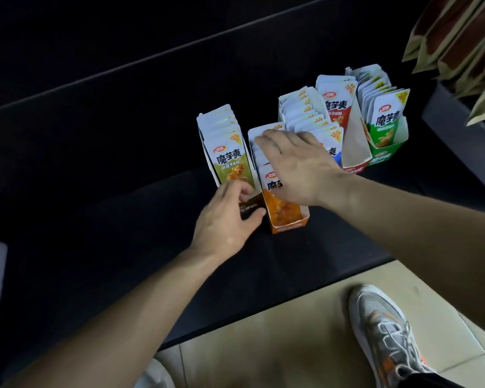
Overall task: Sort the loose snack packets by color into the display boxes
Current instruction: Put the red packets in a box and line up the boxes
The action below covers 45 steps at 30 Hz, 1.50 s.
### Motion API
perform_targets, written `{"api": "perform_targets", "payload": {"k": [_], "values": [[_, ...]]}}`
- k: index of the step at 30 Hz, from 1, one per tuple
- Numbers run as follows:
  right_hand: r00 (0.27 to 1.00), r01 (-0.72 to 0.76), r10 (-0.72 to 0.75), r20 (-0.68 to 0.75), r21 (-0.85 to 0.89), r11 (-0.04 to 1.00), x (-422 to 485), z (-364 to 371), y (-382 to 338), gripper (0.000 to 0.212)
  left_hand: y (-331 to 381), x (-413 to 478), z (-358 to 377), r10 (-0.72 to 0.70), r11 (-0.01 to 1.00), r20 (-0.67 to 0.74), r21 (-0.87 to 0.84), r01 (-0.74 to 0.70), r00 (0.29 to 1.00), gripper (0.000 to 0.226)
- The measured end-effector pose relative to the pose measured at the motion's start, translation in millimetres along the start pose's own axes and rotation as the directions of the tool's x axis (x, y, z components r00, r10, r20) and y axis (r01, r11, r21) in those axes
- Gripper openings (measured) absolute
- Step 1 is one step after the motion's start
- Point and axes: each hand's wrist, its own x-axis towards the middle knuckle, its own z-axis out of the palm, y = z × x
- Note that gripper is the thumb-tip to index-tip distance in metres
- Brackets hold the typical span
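Right hand [300, 166] flat, fingers straight, pressing white-and-orange foil snack packets [277, 204] into orange cardboard display box [289, 226]. Left hand [224, 222] gripping brown cardboard display box [249, 209] just left of it. Risk: uneven push tipping either box, spilling packets.

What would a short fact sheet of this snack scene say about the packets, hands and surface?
Packet rows: olive packets, orange packets, blue packets, red packets, green packets, upright in boxes
Left hand: grips the front of the brown box holding the olive packets
Right hand: fingers straight, resting on the orange packets' tops
Red box: packets at back, front part bare
Surface: dark counter
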Motion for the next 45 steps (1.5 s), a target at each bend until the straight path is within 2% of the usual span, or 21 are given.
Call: {"api": "perform_targets", "payload": {"k": [3, 8, 14, 19, 21, 23, 31, 34, 45], "values": [[1.000, -0.004, 0.002, -0.012, -0.145, 0.989, 4, 7, -3, 0.102, -2, 3, 1, 0.008, 1.000, 0.008, -0.008, -0.008, 1.000, 0.042], [0.999, -0.018, 0.013, -0.037, -0.143, 0.990, -1, 5, -2, 0.103, 0, 9, -2, -0.063, 0.997, 0.015, -0.048, 0.064, 0.998, 0.046], [0.988, 0.059, -0.082, -0.134, -0.168, 0.984, -22, 12, 1, 0.070, 6, 14, 0, -0.122, 0.992, 0.035, -0.028, 0.123, 0.992, 0.060], [0.993, 0.086, -0.099, -0.060, -0.189, 0.978, -20, 5, -1, 0.057, 14, 21, 3, -0.089, 0.993, 0.065, 0.078, 0.084, 0.994, 0.071], [0.995, 0.102, -0.099, 0.025, -0.215, 0.971, -17, 3, -4, 0.047, 16, 23, 5, -0.086, 0.992, 0.066, 0.101, 0.079, 0.994, 0.069], [0.992, 0.127, -0.124, 0.028, -0.235, 0.964, -14, 0, -6, 0.042, 17, 24, 6, -0.086, 0.991, 0.056, 0.109, 0.080, 0.995, 0.063], [0.991, 0.122, -0.132, -0.031, -0.212, 0.970, 6, 14, 5, 0.073, 15, 23, 8, -0.089, 0.994, 0.067, 0.069, 0.084, 0.994, 0.059], [0.990, 0.106, -0.123, -0.074, -0.200, 0.974, 6, 16, 5, 0.074, 15, 23, 8, -0.088, 0.994, 0.068, 0.070, 0.083, 0.994, 0.058], [0.997, 0.072, -0.071, 0.012, -0.222, 0.972, 10, 1, 3, 0.081, 13, 22, 9, -0.088, 0.994, 0.070, 0.067, 0.084, 0.994, 0.060]]}}
